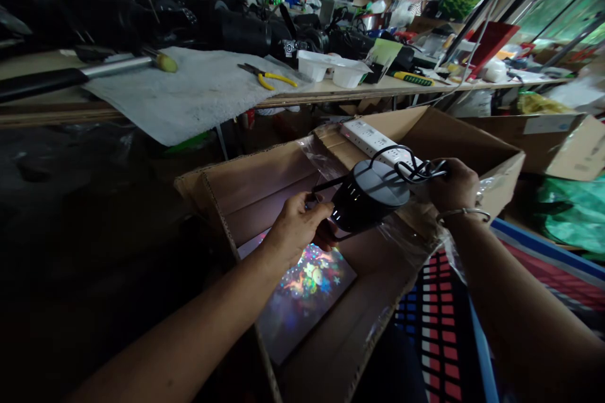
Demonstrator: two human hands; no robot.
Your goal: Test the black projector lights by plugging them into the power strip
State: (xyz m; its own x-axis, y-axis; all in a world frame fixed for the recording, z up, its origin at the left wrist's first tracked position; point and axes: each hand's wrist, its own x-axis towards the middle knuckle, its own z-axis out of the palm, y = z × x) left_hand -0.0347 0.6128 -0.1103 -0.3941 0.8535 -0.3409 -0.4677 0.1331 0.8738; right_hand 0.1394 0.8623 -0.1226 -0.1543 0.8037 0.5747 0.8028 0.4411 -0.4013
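My left hand [302, 223] is closed around the bracket side of a black cylindrical projector lamp [362, 198], tilted above an open cardboard box [265, 192]. Its coloured light pattern [312, 274], with stars and bright specks, falls on a pale sheet [295, 327] inside the box. A bundled black cable [416, 169] loops from the lamp to my right hand [456, 186], whose fingers are wrapped round it. Just behind the lamp, a white power strip [373, 137] rests along the edge of a second cardboard box [472, 138].
A workbench [302, 97] runs across the back, bearing yellow-handled pliers [267, 75], white plastic cups [347, 72], a black-handled tool [47, 83] and several black lamp bodies [241, 31]. A plastic basket [439, 327] stands below my right arm.
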